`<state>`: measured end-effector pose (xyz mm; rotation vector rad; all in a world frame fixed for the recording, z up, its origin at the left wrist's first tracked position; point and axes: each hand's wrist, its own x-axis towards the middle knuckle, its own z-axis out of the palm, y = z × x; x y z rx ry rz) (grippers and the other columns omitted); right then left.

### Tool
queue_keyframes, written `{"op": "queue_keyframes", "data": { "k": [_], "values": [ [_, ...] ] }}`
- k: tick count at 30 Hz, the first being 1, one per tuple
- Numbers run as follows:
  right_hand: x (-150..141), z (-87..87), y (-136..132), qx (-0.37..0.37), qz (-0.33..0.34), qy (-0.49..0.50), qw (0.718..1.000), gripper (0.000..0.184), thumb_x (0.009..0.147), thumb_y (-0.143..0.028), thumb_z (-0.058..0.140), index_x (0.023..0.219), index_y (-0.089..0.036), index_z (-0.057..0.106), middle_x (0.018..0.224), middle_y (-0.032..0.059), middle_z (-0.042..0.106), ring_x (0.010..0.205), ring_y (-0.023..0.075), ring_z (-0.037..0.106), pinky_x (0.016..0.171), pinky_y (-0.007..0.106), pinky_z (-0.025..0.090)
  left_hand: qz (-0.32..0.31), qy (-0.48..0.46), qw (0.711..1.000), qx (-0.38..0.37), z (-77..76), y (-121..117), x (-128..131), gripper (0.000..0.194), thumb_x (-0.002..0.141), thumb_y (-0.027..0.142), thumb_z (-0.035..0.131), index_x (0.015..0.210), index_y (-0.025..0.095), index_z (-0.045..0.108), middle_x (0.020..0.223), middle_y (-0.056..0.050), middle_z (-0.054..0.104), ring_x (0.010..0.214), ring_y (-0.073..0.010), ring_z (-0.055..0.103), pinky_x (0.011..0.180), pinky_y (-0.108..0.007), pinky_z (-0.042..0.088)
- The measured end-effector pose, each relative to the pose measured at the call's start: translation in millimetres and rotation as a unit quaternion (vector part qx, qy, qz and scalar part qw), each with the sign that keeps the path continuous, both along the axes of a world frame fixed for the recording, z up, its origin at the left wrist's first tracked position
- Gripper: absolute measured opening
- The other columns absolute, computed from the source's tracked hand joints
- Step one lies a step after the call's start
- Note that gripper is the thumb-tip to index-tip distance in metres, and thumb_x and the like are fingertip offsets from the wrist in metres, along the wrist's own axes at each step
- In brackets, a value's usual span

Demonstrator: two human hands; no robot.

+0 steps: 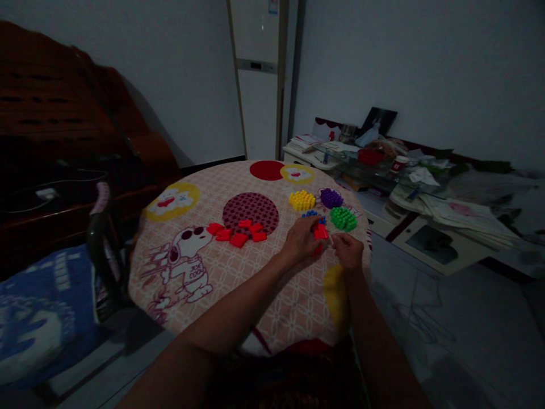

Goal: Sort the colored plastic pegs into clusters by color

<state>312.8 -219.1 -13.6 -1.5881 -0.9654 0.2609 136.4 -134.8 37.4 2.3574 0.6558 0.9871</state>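
My left hand (301, 240) reaches over the right part of the round table, its fingers closed on a red piece (321, 230) with a blocky shape. Close beside it, my right hand (349, 251) is closed in a pinch near that piece's right side; what its fingertips hold is too small to make out. Just past my left fingers lies a blue cluster of small knobs (313, 215), partly covered by the hand. Around it sit similar knobbly clusters: yellow (302, 200), purple (331, 197) and green (343, 218). Several flat red pieces (239, 240) lie loosely grouped farther left.
A patterned cloth (251, 284) covers the table. On the left stand a wooden bench (55, 102) and a chair-like frame (104, 244) near a blue cloth (46, 312). Along the right wall runs a cluttered low cabinet (443, 244). A tall white unit (259, 108) stands behind.
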Motion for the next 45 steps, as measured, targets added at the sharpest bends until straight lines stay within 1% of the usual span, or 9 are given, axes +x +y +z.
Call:
{"op": "queue_keyframes", "data": {
  "k": [3, 7, 14, 21, 27, 32, 36, 39, 45],
  "values": [
    [-4, 7.5, -5, 0.007, 0.08, 0.015, 0.997, 0.042, 0.078, -0.059, 0.062, 0.066, -0.019, 0.065, 0.052, -0.002, 0.054, 0.049, 0.0131, 0.048, 0.048, 0.025, 0.038, -0.032, 0.041, 0.998, 0.038, -1.1, -25, 11, 0.05, 0.086, 0.032, 0.068, 0.133, 0.019, 0.056, 0.129, -0.013, 0.064, 0.117, -0.0286, 0.057, 0.104, -0.044, 0.046],
    [-5, 13.1, -11, 0.011, 0.144, 0.092, 0.985, 0.054, 0.081, -0.068, 0.058, 0.053, -0.022, 0.052, 0.043, -0.0029, 0.046, 0.04, 0.0098, 0.04, 0.041, 0.023, 0.031, -0.028, 0.109, 0.99, 0.079, -5.5, -36, 17, 0.032, 0.092, 0.036, 0.06, 0.119, 0.019, 0.061, 0.114, -0.013, 0.065, 0.107, -0.0295, 0.056, 0.097, -0.043, 0.046],
    [-4, 16.8, -15, -0.041, 0.205, 0.196, 0.958, 0.036, 0.059, -0.046, 0.08, 0.078, -0.019, 0.069, 0.042, -0.0077, 0.049, 0.035, 0.0078, 0.036, 0.037, 0.021, 0.026, -0.007, 0.13, 0.983, 0.13, -6.2, -34, 19, 0.03, 0.098, 0.04, 0.051, 0.113, 0.017, 0.062, 0.109, -0.014, 0.062, 0.104, -0.0287, 0.054, 0.092, -0.042, 0.045],
    [-5, 17.4, -12, -0.045, 0.212, 0.139, 0.966, 0.032, 0.056, -0.037, 0.08, 0.079, -0.018, 0.069, 0.044, -0.0099, 0.046, 0.038, 0.007, 0.037, 0.039, 0.02, 0.026, -0.005, 0.139, 0.981, 0.135, -11.5, -36, 23, 0.027, 0.097, 0.035, 0.052, 0.113, 0.017, 0.063, 0.108, -0.013, 0.063, 0.105, -0.0292, 0.055, 0.091, -0.043, 0.044],
    [0, 12.6, -17, 0.006, 0.166, 0.185, 0.969, 0.04, 0.063, -0.039, 0.077, 0.096, -0.017, 0.072, 0.045, -0.0103, 0.045, 0.038, 0.0072, 0.033, 0.039, 0.021, 0.025, -0.042, 0.042, 0.995, 0.076, -4.2, -19, 4, 0.063, 0.082, 0.047, 0.074, 0.134, 0.019, 0.055, 0.128, -0.014, 0.059, 0.119, -0.0292, 0.054, 0.105, -0.044, 0.044],
    [-1, 14.4, -13, -0.054, 0.189, 0.155, 0.968, 0.047, 0.062, -0.038, 0.072, 0.103, -0.014, 0.075, 0.054, -0.0049, 0.058, 0.042, 0.0073, 0.038, 0.04, 0.02, 0.026, -0.04, 0.117, 0.992, 0.012, -11.1, -2, -17, 0.082, 0.065, 0.046, 0.088, 0.133, 0.021, 0.051, 0.131, -0.013, 0.057, 0.121, -0.0314, 0.056, 0.103, -0.046, 0.048],
    [-2, 19.0, -7, -0.123, 0.205, 0.095, 0.966, 0.041, 0.06, -0.035, 0.067, 0.094, -0.014, 0.078, 0.052, -0.0039, 0.058, 0.046, 0.0091, 0.045, 0.044, 0.021, 0.032, -0.044, 0.174, 0.984, -0.003, -18.9, -8, -15, 0.051, 0.074, 0.036, 0.081, 0.116, 0.019, 0.056, 0.116, -0.009, 0.062, 0.105, -0.0263, 0.062, 0.09, -0.039, 0.052],
    [0, 20.0, -8, -0.121, 0.2, 0.077, 0.969, 0.042, 0.06, -0.034, 0.069, 0.096, -0.014, 0.078, 0.054, -0.0035, 0.059, 0.049, 0.0102, 0.048, 0.047, 0.022, 0.037, -0.033, 0.168, 0.985, -0.004, -21.6, -13, -9, 0.03, 0.082, 0.03, 0.071, 0.106, 0.019, 0.058, 0.107, -0.008, 0.063, 0.097, -0.0238, 0.063, 0.085, -0.036, 0.052],
    [3, 10.0, -13, -0.088, 0.193, 0.073, 0.975, 0.058, 0.048, -0.038, 0.09, 0.099, -0.014, 0.076, 0.067, 0.0003, 0.066, 0.059, 0.0141, 0.055, 0.054, 0.026, 0.044, -0.02, 0.137, 0.99, -0.008, -28.0, -12, -1, 0.016, 0.086, 0.024, 0.061, 0.1, 0.018, 0.059, 0.101, -0.009, 0.064, 0.093, -0.0231, 0.062, 0.082, -0.035, 0.052]
  ]
}}
